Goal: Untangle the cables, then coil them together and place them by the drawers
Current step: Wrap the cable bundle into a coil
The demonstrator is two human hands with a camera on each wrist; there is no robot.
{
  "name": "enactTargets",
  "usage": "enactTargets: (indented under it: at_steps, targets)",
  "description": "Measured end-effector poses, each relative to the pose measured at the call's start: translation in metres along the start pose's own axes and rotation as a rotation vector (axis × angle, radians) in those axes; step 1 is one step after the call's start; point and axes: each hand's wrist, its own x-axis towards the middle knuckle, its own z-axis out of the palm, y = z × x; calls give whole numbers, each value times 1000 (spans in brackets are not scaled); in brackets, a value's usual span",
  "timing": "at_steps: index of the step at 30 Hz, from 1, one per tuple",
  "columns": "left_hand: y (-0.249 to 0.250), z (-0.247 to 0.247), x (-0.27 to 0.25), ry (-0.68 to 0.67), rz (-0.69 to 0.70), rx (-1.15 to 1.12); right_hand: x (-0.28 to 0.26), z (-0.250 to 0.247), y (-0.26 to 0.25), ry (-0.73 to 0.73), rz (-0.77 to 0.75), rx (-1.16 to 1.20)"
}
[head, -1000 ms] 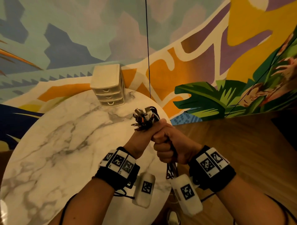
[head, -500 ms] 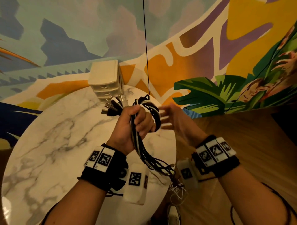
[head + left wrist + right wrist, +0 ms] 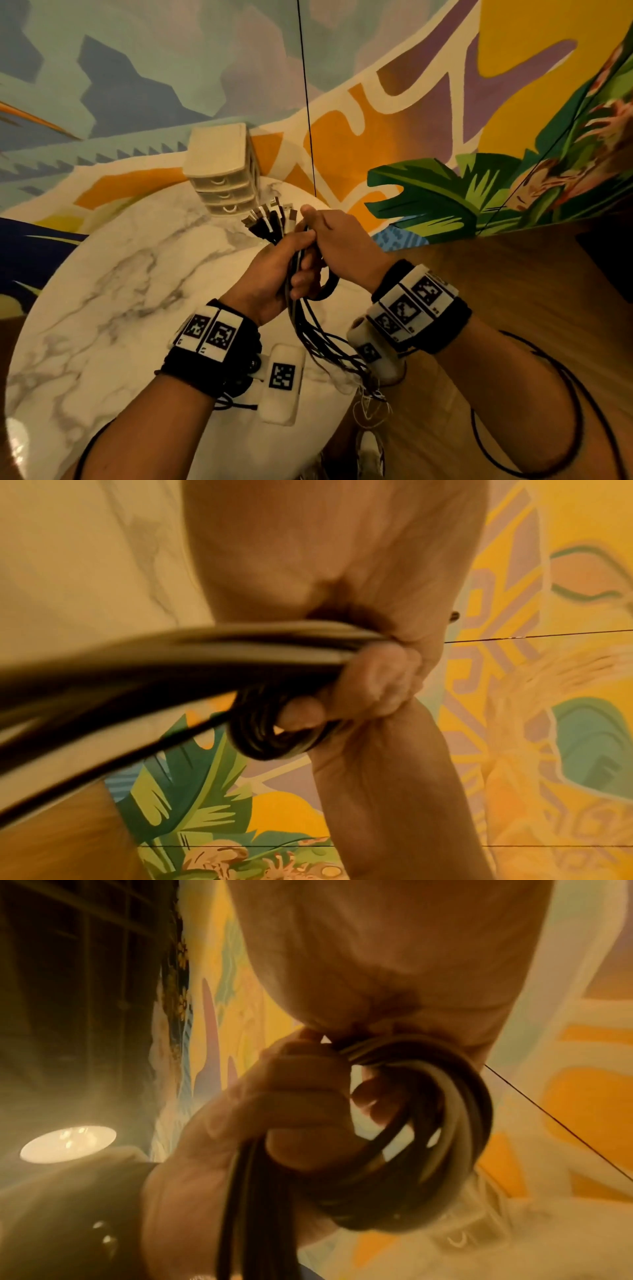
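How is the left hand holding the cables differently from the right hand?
The left hand grips the cable bundle in a fist just below the plug ends; the right hand holds the looped part beside it. The left hand sits over the marble table, the right hand at its edge. Both grip the same cables.

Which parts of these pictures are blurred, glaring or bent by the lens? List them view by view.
Head view: sharp on the drawers, but the round table and mural bulge from the wide lens. Left wrist view: the cables smear into dark streaks near the lens. Right wrist view: a lamp flares at lower left, the left side is dark, and the coil is soft.
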Motion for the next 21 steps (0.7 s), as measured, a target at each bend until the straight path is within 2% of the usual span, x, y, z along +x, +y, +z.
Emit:
enactTargets:
  at_steps: [3,7,9,10,13,14,18,21]
  targets:
    - [-7,0,1,8,32,-79,1,4,5,6,16,97]
    - [-4,-5,2,74,112,-119,-7,3,19,67,180,423]
    - [2,-10,4,68,171,-169,-23,8,33,62,231,430]
    - [4,-12,6,70,191,-189,-31,13,41,1,237,411]
    - [8,-8,9,97,230,-170,-55,37,54,-308,215,352]
    - [8,-7,10,116,242,-153,-61,45,56,-362,207,333]
    - [9,-6,13,150,252,-112,-66,48,56,-310,215,335]
    - [11,-6,9,120,271,-56,-62,37,48,-377,199,383]
